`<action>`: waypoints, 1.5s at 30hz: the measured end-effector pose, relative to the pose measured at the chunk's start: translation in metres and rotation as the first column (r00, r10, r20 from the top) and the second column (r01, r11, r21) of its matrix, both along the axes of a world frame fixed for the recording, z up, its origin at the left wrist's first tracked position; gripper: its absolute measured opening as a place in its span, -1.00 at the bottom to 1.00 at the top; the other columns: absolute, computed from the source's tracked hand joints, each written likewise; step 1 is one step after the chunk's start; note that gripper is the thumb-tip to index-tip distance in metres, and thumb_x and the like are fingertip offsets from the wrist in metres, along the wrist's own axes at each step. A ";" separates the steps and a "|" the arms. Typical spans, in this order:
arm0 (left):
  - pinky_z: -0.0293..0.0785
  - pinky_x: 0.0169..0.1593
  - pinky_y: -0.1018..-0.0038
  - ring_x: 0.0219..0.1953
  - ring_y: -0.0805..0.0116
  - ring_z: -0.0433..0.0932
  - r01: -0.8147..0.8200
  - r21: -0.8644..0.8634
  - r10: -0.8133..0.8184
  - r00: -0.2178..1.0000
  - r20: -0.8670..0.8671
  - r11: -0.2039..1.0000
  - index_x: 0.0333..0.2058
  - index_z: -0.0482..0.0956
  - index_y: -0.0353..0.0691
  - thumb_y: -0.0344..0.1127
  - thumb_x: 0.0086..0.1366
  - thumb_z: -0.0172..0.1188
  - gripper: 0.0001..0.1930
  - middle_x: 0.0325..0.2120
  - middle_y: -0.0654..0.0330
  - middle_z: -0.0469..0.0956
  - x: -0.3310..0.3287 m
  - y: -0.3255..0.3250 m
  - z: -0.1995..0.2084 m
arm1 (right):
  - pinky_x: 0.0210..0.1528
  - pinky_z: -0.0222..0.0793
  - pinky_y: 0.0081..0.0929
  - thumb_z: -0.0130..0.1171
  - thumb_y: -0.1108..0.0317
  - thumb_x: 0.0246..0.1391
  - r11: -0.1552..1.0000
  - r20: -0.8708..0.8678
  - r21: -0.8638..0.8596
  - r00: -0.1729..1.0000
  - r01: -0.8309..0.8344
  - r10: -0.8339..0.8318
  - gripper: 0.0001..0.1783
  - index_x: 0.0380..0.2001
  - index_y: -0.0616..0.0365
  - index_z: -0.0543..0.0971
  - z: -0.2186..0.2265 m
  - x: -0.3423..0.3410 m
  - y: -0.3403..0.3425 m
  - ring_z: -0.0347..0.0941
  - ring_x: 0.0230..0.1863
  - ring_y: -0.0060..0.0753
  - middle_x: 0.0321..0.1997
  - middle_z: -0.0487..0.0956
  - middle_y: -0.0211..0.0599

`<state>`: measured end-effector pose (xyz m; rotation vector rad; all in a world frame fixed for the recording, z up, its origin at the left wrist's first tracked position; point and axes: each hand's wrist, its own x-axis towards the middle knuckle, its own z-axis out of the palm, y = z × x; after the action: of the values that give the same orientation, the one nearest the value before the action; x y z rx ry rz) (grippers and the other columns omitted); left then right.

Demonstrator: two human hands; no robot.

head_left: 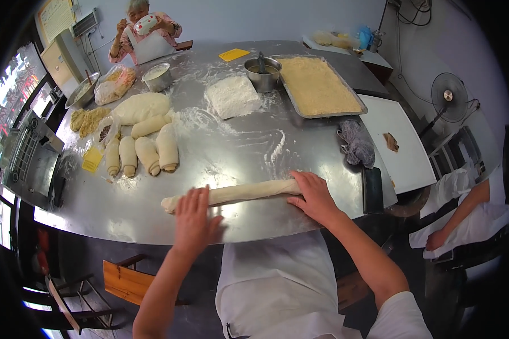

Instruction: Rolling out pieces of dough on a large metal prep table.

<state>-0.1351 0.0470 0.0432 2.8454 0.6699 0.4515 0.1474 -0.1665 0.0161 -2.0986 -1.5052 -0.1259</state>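
A long pale rope of dough lies across the near part of the metal table. Flat on its left part rests my left hand, fingers stretched and thumb spread, slightly blurred. The dough's left tip sticks out past that hand. At the right end my right hand lies over the dough with fingers extended and thumb apart, hiding the tip. Beyond my left hand stand several rolled dough pieces, in front of a large flattened dough mass.
A floured white slab lies mid-table beside a metal pot. A crumb-covered tray is at the far right, near a grey plastic bag. A yellow scraper lies left. One person sits opposite; another person's arm shows right.
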 end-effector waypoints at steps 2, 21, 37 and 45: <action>0.02 0.50 -0.04 0.44 -0.20 0.20 0.143 -0.055 -0.142 0.990 0.026 0.988 0.46 0.13 -0.34 -0.09 0.29 0.35 -0.11 0.35 -0.17 0.29 0.043 -0.029 -0.014 | 0.27 0.28 -0.07 0.41 0.17 0.10 0.999 0.027 -0.010 0.999 0.033 -0.032 -0.35 0.23 0.11 0.45 -0.013 0.004 -0.002 0.39 0.24 0.02 0.15 0.53 -0.14; 0.40 -0.04 0.22 -0.08 0.18 0.50 0.242 0.066 -0.240 0.970 -0.033 0.968 -0.02 0.51 -0.18 -0.11 0.34 0.20 -0.66 -0.17 0.17 0.52 0.182 -0.072 -0.045 | 0.11 0.34 -0.16 0.45 0.36 -0.06 0.996 -0.009 0.071 0.998 0.055 -0.054 -0.52 0.00 0.07 0.61 -0.010 0.025 0.000 0.44 0.01 -0.04 -0.01 0.57 -0.24; 0.49 -0.11 0.27 -0.02 0.19 0.52 0.127 -0.144 -0.132 0.991 -0.023 0.981 -0.14 0.48 -0.16 0.02 0.28 0.28 -0.61 -0.16 0.15 0.51 0.286 -0.082 -0.078 | -0.01 0.36 -0.53 -0.05 0.10 0.53 0.693 -0.798 0.373 0.594 0.617 -0.099 -0.56 0.25 0.14 0.46 -0.084 0.084 -0.015 0.36 -0.16 -0.56 -0.17 0.49 -0.45; 0.44 0.10 0.15 0.06 0.07 0.49 0.140 -0.042 -0.140 0.990 0.008 0.989 0.08 0.46 -0.30 -0.05 0.26 0.27 -0.46 -0.04 0.03 0.50 0.260 -0.102 -0.074 | 0.16 0.47 0.02 0.15 0.19 0.36 0.782 -0.699 0.234 0.659 0.578 -0.278 -0.53 0.14 0.35 0.57 -0.038 0.058 -0.011 0.52 0.11 0.19 0.14 0.56 0.18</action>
<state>0.1246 -0.0555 -0.0311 2.8267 0.4683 0.4160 0.2054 -0.1774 -0.0223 -1.8107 -0.4716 0.0642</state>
